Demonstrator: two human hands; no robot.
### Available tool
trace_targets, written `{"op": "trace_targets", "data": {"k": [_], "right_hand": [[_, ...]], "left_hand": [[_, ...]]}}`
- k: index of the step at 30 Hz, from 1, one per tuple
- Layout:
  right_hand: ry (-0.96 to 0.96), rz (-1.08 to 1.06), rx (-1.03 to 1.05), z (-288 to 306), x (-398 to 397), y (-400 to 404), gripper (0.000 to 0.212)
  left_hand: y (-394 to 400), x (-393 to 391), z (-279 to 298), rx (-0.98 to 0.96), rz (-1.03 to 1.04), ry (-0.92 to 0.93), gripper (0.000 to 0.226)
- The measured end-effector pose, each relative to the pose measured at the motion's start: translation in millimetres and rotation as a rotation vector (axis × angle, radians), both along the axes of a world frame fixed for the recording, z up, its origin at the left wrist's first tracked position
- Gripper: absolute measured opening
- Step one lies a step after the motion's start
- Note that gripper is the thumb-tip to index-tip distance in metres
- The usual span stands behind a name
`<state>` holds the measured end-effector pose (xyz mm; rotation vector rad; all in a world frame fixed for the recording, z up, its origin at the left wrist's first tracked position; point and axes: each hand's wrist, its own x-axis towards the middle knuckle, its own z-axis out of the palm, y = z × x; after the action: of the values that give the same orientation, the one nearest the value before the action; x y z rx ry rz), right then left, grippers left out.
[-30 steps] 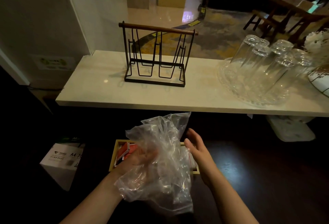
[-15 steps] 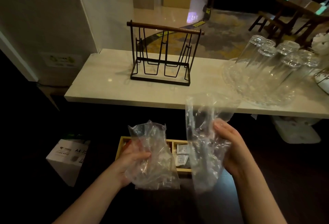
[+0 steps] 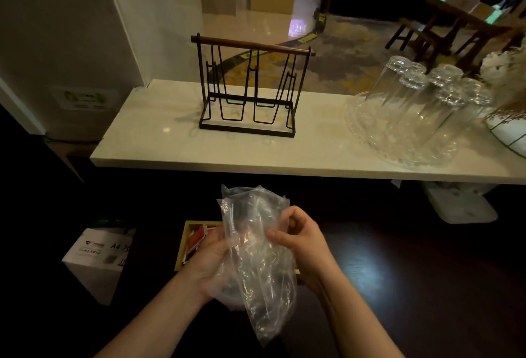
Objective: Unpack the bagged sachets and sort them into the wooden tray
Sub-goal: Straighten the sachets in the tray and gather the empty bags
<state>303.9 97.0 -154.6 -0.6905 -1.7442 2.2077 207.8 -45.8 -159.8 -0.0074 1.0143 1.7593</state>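
Observation:
Crumpled clear plastic bags [image 3: 256,255] hang bunched together between my hands, above the dark table. My left hand [image 3: 210,261] grips them from the left, partly behind the plastic. My right hand [image 3: 299,235] pinches the plastic on the right with curled fingers. Behind the bags lies the wooden tray [image 3: 182,246]; its left compartment holds red sachets [image 3: 197,239], and the rest of the tray is hidden by the plastic and my hands.
A white A4 paper box [image 3: 96,261] stands at the left. The pale counter [image 3: 256,155] above carries a black wire rack [image 3: 250,87], a glass tray with upturned glasses [image 3: 418,113], and a white wire basket [image 3: 509,130] at the right edge.
Half a second ago each hand held a separate bag, apart. Now my right hand has come left and down, and both bags are bunched together, covering the tray's right compartments.

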Motion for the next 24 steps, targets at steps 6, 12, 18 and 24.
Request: {"op": "trace_targets", "data": {"k": [6,12,18,24], "right_hand": [[-0.170,0.005,-0.008,-7.2,-0.4,5.7,0.082],[-0.220,0.077,-0.114,-9.7,-0.5,2.5,0.044],[-0.226,-0.144,0.103,-6.7,-4.5,3.7,0.029],[-0.026,0.138,-0.001,2.3,1.9,15.2,0.055]], "left_hand": [[-0.3,-3.2,5.1,0.037,-0.126,-0.037,0.050],[4.5,-3.1,14.7,-0.085,-0.113,0.101,0.058],[3.5,-1.6,12.2,-0.283,-0.206,0.504,0.025],[-0.3,-14.1,-1.4,-0.247,-0.021,0.461,0.028]]}}
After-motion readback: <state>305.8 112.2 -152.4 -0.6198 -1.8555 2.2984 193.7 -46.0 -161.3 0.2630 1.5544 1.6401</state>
